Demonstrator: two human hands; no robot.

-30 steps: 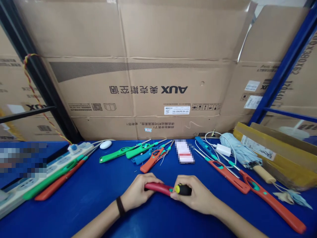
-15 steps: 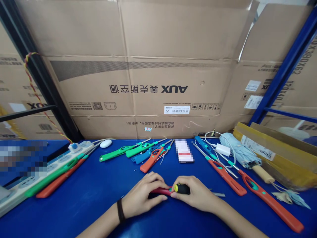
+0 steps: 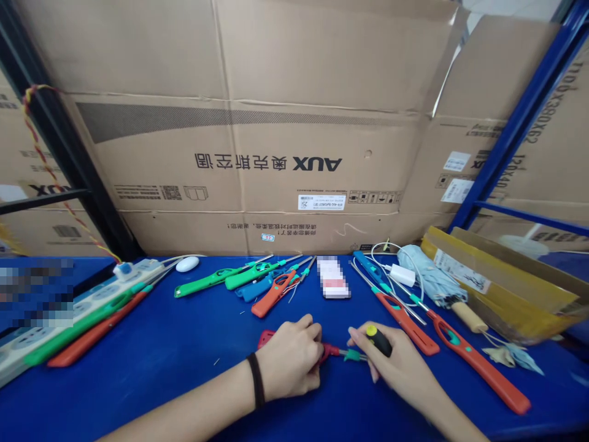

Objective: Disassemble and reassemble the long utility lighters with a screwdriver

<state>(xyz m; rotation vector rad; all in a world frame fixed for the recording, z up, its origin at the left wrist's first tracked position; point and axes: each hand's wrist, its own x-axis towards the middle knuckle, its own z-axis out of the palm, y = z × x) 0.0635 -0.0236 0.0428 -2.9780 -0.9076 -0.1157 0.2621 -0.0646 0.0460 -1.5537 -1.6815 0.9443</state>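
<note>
My left hand [image 3: 292,362] is closed over a red long-nosed lighter [image 3: 265,337] that lies flat on the blue table [image 3: 175,356]. The lighter's teal collar [image 3: 353,355] pokes out toward the right. My right hand [image 3: 396,363] grips a screwdriver with a black handle and yellow cap [image 3: 378,339], its tip aimed at the teal collar. A black band circles my left wrist.
More long lighters lie around: green, blue and orange ones [image 3: 257,283] behind the hands, two orange ones [image 3: 464,353] at the right, green and orange ones [image 3: 78,337] at the left beside a power strip [image 3: 59,307]. A folded umbrella [image 3: 432,283], charger [image 3: 402,274] and cardboard boxes [image 3: 276,153] stand behind.
The lighter has been laid flat on the table and its teal collar now shows. Both hands have shifted to the right, and the screwdriver handle has tilted up.
</note>
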